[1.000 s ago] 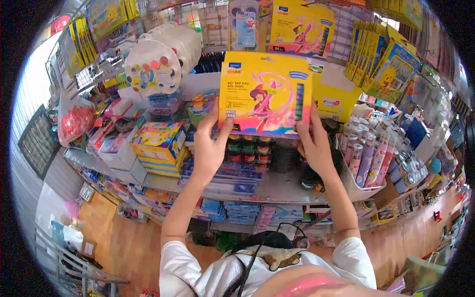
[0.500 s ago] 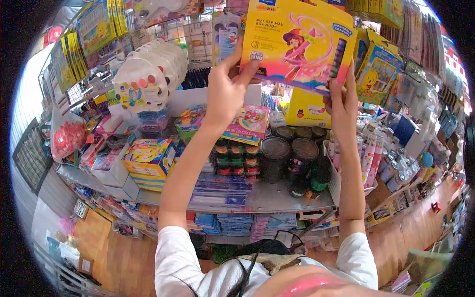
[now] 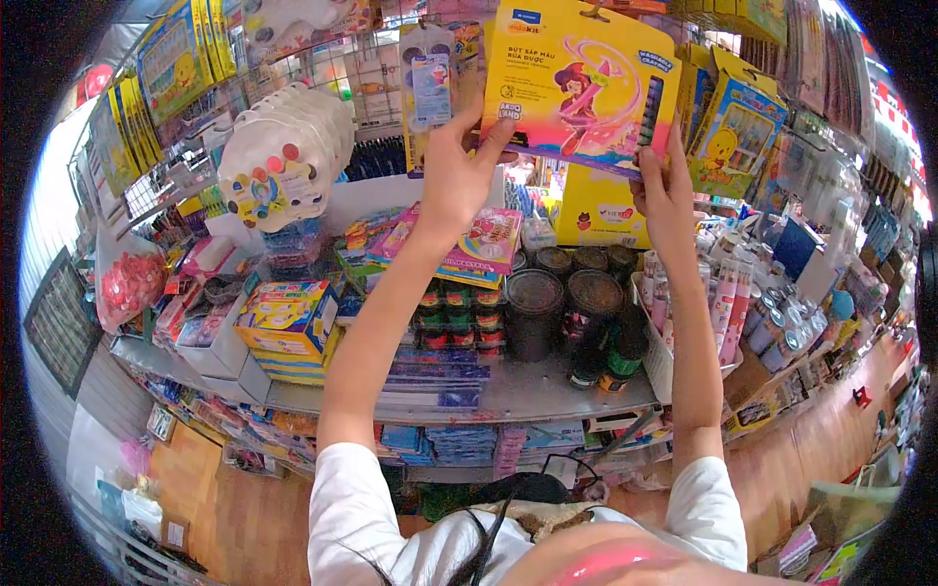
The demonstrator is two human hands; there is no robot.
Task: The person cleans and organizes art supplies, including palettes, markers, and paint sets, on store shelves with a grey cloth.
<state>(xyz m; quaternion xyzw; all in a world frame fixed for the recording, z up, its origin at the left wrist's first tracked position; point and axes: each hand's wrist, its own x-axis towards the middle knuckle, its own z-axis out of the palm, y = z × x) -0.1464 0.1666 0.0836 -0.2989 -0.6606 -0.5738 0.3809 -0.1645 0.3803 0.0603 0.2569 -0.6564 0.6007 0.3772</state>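
Observation:
A yellow and pink box of washable crayons (image 3: 581,83) is held up at the top of the view, its printed front facing me. My left hand (image 3: 464,171) grips its lower left edge, thumb on the front and fingers behind. On the lower right corner, my right hand (image 3: 666,190) is closed with the thumb in front. A paint set in a clear pack (image 3: 427,78) hangs just left of the box. Behind and below it stands another yellow box (image 3: 604,210). White paint palettes (image 3: 283,156) hang further left.
A metal shelf (image 3: 528,396) carries dark round jars (image 3: 534,303), small paint pots (image 3: 459,317), flat colourful packs (image 3: 489,239) and a yellow-blue carton (image 3: 286,317). At the right, a white basket (image 3: 650,332) stands beside pink tubes (image 3: 731,313). Packs with a chick picture (image 3: 735,137) hang on the rack.
The crayon box and both hands have shifted slightly left in the view, along with the shelf scene. Both hands keep their hold on the box.

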